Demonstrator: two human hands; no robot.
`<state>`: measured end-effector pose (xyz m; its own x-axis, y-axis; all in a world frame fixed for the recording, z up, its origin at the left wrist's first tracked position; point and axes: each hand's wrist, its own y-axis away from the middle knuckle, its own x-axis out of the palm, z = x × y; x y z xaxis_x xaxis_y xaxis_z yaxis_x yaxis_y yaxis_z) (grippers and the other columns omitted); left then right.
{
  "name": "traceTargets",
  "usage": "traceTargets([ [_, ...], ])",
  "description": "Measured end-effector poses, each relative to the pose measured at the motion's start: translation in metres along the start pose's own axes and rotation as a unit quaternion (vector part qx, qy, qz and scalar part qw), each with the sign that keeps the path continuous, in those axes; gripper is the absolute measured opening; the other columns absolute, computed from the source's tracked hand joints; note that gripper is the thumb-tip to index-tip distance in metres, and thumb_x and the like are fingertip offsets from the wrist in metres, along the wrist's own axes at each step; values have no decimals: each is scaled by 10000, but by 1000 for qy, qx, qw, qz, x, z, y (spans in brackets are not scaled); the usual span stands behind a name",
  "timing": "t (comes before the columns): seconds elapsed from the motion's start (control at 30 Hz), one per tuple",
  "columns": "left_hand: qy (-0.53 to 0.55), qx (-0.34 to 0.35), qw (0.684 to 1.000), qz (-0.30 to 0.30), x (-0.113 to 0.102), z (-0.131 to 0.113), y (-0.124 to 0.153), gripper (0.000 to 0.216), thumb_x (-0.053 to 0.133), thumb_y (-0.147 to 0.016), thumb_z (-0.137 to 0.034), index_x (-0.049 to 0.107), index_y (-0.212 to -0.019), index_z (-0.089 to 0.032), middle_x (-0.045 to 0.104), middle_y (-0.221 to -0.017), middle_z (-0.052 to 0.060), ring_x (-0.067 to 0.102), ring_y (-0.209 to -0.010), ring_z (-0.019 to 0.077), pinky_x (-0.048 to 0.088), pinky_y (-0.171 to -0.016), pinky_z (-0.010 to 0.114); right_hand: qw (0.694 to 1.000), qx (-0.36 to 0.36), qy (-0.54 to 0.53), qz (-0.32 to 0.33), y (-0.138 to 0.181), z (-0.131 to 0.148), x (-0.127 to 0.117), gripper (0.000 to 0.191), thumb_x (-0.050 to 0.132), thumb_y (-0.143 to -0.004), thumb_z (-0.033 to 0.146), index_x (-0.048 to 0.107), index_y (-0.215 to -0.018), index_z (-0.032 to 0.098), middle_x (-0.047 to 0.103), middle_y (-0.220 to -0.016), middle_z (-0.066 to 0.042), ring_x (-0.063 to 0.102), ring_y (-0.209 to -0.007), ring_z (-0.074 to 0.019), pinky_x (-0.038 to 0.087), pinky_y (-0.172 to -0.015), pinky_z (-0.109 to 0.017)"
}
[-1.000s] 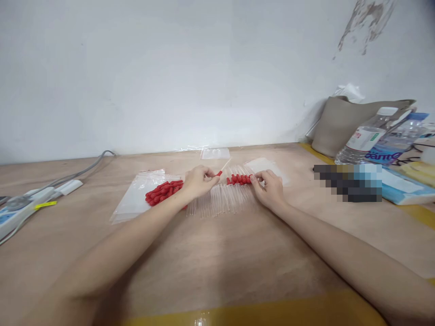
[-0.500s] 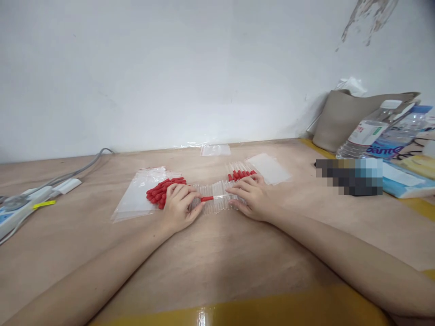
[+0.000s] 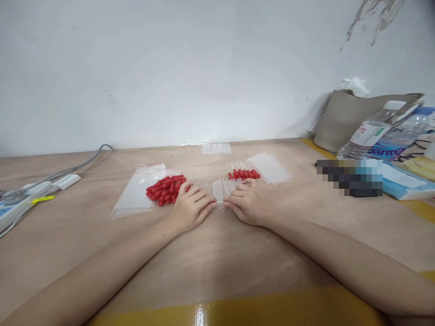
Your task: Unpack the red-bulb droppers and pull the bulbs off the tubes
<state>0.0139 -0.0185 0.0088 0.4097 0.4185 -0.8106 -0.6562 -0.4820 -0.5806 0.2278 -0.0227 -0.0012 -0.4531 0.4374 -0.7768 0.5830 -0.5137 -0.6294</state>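
Observation:
My left hand (image 3: 194, 206) is closed, thumb and fingers pinched on a red rubber dropper bulb that they now cover. Facing it, my right hand (image 3: 245, 202) pinches a thin clear glass tube (image 3: 220, 202), a short length of which shows crosswise between the fingertips. Both hands rest above a row of clear dropper tubes (image 3: 221, 188) laid side by side. By the left hand lies a heap of red rubber bulbs (image 3: 165, 189). Beyond the right hand, several droppers with red bulbs fitted (image 3: 244, 173) lie together.
Clear plastic bags (image 3: 134, 192) lie at the left and more bags (image 3: 268, 167) at the right, with a small bag (image 3: 216, 148) by the wall. A power strip (image 3: 29, 199) with a cable is far left. Bottles (image 3: 369, 133) and a grey-brown bag (image 3: 340, 120) stand at the right.
My hands have come closer together, the left moving right. The red bulb that showed between them is now covered by the left fingers, and less of the tube shows.

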Motion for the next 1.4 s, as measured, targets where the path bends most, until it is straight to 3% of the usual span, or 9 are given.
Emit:
traceTargets([
  [0.33,-6,23,997,76,-8,-6,-2,242,368,-886,-241,594,-823,-179,611,-717,38,508,-751,174,295,-865,410,998,-48,29,0,11,-4,-3,259,397,-893,311,641,-838,247,551,-580,27,429,-653,-108,211,-823,-353],
  [0.6,10,17,997,70,-11,-3,7,216,393,-880,-245,583,-797,-183,613,-716,30,512,-743,173,303,-861,400,997,-69,43,-17,17,-5,-15,224,413,-886,294,635,-909,293,533,-550,56,426,-619,-94,194,-832,-353],
  [0.73,5,-88,996,22,-22,21,11,215,395,-876,-261,592,-821,-194,633,-783,41,523,-765,182,361,-785,365,995,48,68,-53,18,-24,-23,231,424,-864,303,653,-885,279,605,-617,29,476,-670,-117,181,-834,-370],
  [0.87,9,-201,979,-37,-41,53,1,231,390,-858,-297,597,-902,-206,633,-879,44,552,-838,185,416,-776,318,974,175,125,-74,17,-38,-22,261,419,-844,283,662,-774,219,650,-657,-12,471,-658,-137,172,-826,-385],
  [0.93,-4,-251,968,-10,-49,67,-8,242,406,-830,-304,606,-917,-201,631,-916,49,567,-833,190,431,-766,310,969,197,144,-50,17,-39,-19,292,409,-831,266,641,-668,198,645,-624,-23,467,-646,-145,173,-809,-385],
  [1.0,-8,-297,953,54,-53,79,-16,247,425,-799,-298,618,-917,-198,635,-934,50,582,-797,190,443,-739,300,965,211,155,-32,17,-36,-15,301,406,-818,259,624,-623,188,637,-593,-32,468,-636,-151,175,-789,-383],
  [1.1,15,-350,926,139,-55,90,-24,243,463,-765,-303,621,-923,-208,658,-887,31,597,-760,185,453,-687,274,962,223,155,-25,18,-31,-10,266,405,-802,241,644,-696,188,641,-599,-41,487,-646,-162,180,-764,-378],
  [1.27,12,-384,910,153,-52,94,-24,260,527,-717,-399,604,-892,-223,667,-837,14,601,-740,190,449,-644,281,972,210,109,4,16,-24,-10,241,423,-808,249,659,-819,200,661,-699,-34,523,-714,-167,189,-759,-369],
  [1.4,27,-368,911,184,-51,93,-17,213,566,-681,-395,599,-798,-221,666,-821,5,596,-713,171,448,-652,268,974,216,65,35,14,-20,-14,288,504,-780,441,659,-848,208,657,-791,-34,531,-783,-183,196,-769,-365],
])
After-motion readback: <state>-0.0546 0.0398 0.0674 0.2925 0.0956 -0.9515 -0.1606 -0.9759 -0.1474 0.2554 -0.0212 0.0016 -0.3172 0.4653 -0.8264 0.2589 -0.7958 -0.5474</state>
